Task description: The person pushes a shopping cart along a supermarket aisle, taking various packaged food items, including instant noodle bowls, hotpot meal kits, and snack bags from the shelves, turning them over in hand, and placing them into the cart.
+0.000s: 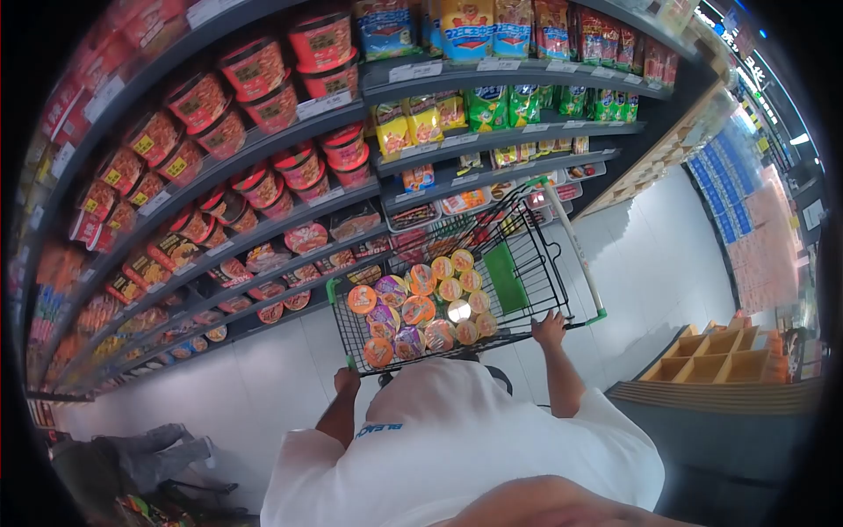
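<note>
Curved shelves (439, 79) carry rows of red tubs (251, 63) on the left, some stacked in pairs (a few bear yellow labels (176, 167)). Farther right, blue packets (384, 28) stand above yellow packets (423, 119) and green packets (488, 107). Price tags (416, 71) line the shelf edges. Across the pale floor (672, 263), a blue-and-white stack (724, 180) stands beside a pink stack (766, 250), with a divided wooden rack (709, 367) nearer. At lower left is another person (145, 457) in grey trousers (the rest is dim).
</note>
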### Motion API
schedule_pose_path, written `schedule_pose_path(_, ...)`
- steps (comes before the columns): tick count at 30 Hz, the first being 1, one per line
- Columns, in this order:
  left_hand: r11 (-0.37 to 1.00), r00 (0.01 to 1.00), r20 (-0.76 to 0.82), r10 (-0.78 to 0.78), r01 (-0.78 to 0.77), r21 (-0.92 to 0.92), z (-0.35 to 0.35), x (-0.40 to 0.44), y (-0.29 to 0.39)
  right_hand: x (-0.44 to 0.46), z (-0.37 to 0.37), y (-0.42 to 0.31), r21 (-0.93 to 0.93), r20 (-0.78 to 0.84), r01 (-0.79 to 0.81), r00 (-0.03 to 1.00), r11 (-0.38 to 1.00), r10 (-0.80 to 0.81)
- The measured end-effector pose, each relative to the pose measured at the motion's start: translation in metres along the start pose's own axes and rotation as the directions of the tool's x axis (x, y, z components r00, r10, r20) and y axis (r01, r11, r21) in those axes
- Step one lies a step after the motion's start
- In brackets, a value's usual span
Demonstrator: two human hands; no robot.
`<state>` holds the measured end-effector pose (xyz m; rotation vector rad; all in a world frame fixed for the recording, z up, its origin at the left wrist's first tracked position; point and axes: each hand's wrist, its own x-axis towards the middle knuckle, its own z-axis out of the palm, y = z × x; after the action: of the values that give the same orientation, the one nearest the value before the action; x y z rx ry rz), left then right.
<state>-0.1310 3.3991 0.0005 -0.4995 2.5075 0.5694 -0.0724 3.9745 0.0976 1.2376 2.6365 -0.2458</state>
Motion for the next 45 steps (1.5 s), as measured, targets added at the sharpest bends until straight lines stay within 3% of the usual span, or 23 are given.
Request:
schedule_pose_path(4,0.990,0.998,-0.033,0.045,-0.041,0.134,0.021,0.004,0.022,0.007,0.010,0.019,-0.095,-0.012,0.181,0.983,0.979,-0.183)
schedule_pose_path(6,0.990,0.991,-0.053,-0.121,0.124,0.067,0.026,-0.001,0.041,0.018,0.018,0.036,-0.049,-0.004,0.252,0.967,0.966,-0.253)
schedule_pose_path(10,0.967,0.969,-0.028,-0.245,0.246,0.059,0.019,-0.027,0.096,0.047,0.028,0.068,-0.068,0.066,0.347,0.937,0.935,-0.343)
schedule_pose_path(16,0.968,0.971,0.086,-0.222,0.208,0.142,0.043,-0.027,0.138,0.087,0.022,0.109,0.016,0.192,0.563,0.809,0.826,-0.555)
schedule_pose_path(18,0.967,0.973,0.109,-0.205,0.184,0.175,0.058,-0.020,0.138,0.094,0.026,0.120,-0.094,0.211,0.656,0.748,0.749,-0.629)
schedule_pose_path(20,0.954,0.951,0.253,-0.179,0.105,0.282,0.085,0.000,0.129,0.101,0.019,0.127,-0.121,0.211,0.705,0.706,0.699,-0.676)
schedule_pose_path(24,0.962,0.950,0.305,-0.061,-0.026,0.273,0.089,-0.013,0.154,0.127,0.018,0.138,-0.276,0.252,0.628,0.778,0.728,-0.575)
schedule_pose_path(26,0.932,0.924,0.378,0.062,-0.190,0.309,0.088,-0.019,0.167,0.135,0.012,0.133,-0.414,0.313,0.549,0.835,0.726,-0.453)
schedule_pose_path(28,0.930,0.923,0.374,0.091,-0.213,0.300,0.091,-0.024,0.179,0.146,-0.022,0.101,-0.336,0.440,0.462,0.847,0.821,-0.297)
schedule_pose_path(29,0.929,0.923,0.366,0.115,-0.231,0.291,0.095,-0.027,0.183,0.146,-0.076,0.068,-0.199,0.584,0.427,0.775,0.882,-0.243)
schedule_pose_path(30,0.958,0.927,0.371,0.054,-0.152,0.241,0.087,-0.035,0.197,0.159,-0.092,0.057,0.062,0.372,0.532,0.773,0.844,-0.514)
schedule_pose_path(31,0.956,0.924,0.377,0.054,-0.157,0.248,0.093,-0.028,0.195,0.175,-0.125,0.029,0.139,0.269,0.566,0.768,0.813,-0.581)
schedule_pose_path(32,0.932,0.909,0.402,0.109,-0.234,0.277,0.109,-0.016,0.192,0.165,-0.186,-0.005,0.251,0.035,0.538,0.826,0.805,-0.563)
schedule_pose_path(33,0.902,0.889,0.429,0.160,-0.307,0.302,0.120,-0.014,0.190,0.193,-0.201,-0.021,0.241,-0.334,0.683,0.726,0.689,-0.602)
schedule_pose_path(34,0.916,0.877,0.466,0.119,-0.277,0.289,0.115,-0.020,0.198,0.214,-0.245,-0.049,0.278,-0.516,0.790,0.602,0.546,-0.609)
schedule_pose_path(35,0.917,0.877,0.466,0.114,-0.273,0.290,0.113,-0.026,0.202,0.211,-0.302,-0.080,0.341,-0.589,0.775,0.617,0.532,-0.522)
schedule_pose_path(36,0.914,0.895,0.419,0.156,-0.291,0.281,0.113,-0.029,0.207,0.218,-0.350,-0.107,0.444,-0.646,0.797,0.601,0.409,-0.471)
schedule_pose_path(37,0.912,0.909,0.369,0.194,-0.306,0.274,0.113,-0.034,0.210,0.247,-0.383,-0.130,0.368,-0.737,0.853,0.510,0.369,-0.443)
schedule_pose_path(38,0.930,0.905,0.414,0.099,-0.232,0.285,0.107,-0.039,0.221,0.259,-0.418,-0.158,0.316,-0.807,0.880,0.447,0.355,-0.387)
schedule_pose_path(39,0.931,0.900,0.423,0.104,-0.238,0.277,0.113,-0.036,0.218,0.263,-0.456,-0.181,0.242,-0.808,0.876,0.421,0.418,-0.413)
schedule_pose_path(42,0.933,0.925,0.357,0.133,-0.239,0.271,0.137,-0.034,0.214,0.325,-0.515,-0.252,0.181,-0.837,0.902,0.350,0.391,-0.420)
schedule_pose_path(44,0.988,0.997,0.029,-0.072,0.067,0.141,0.130,-0.070,0.237,0.353,-0.538,-0.284,0.167,-0.702,0.844,0.465,0.510,-0.540)
schedule_pose_path(45,0.988,0.996,0.015,-0.086,0.083,0.131,0.130,-0.080,0.246,0.367,-0.539,-0.300,0.170,-0.703,0.855,0.454,0.490,-0.547)
